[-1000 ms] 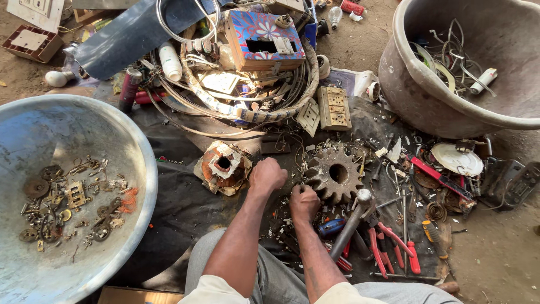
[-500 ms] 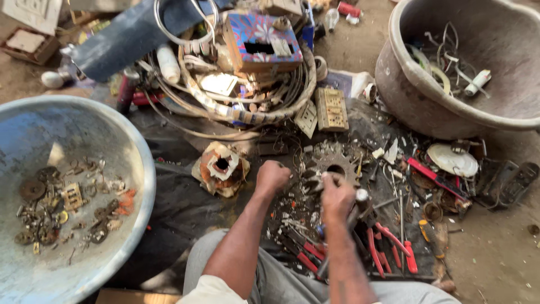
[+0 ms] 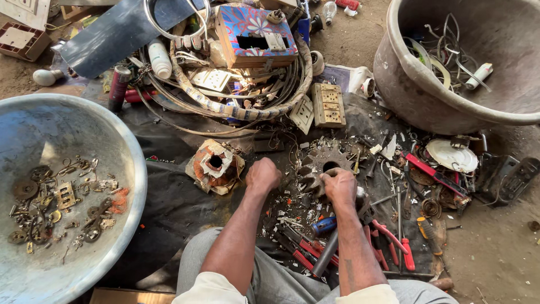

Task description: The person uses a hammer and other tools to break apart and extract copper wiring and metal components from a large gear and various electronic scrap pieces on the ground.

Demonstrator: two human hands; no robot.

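Both fisted: left hand (image 3: 262,175) beside copper coil (image 3: 215,166), right hand (image 3: 339,186) gripping hammer (image 3: 332,247) at sprocket (image 3: 323,165).

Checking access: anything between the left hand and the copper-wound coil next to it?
Nothing visible. The left hand rests as a fist on the dark cloth, just right of the copper-wound coil, with only a narrow strip of bare cloth between. The right hand is on the toothed gear.

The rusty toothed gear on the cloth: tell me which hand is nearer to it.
Right. The right hand rests against the lower right edge of the toothed gear, touching it. The left hand, a closed fist, sits apart to the gear's left.
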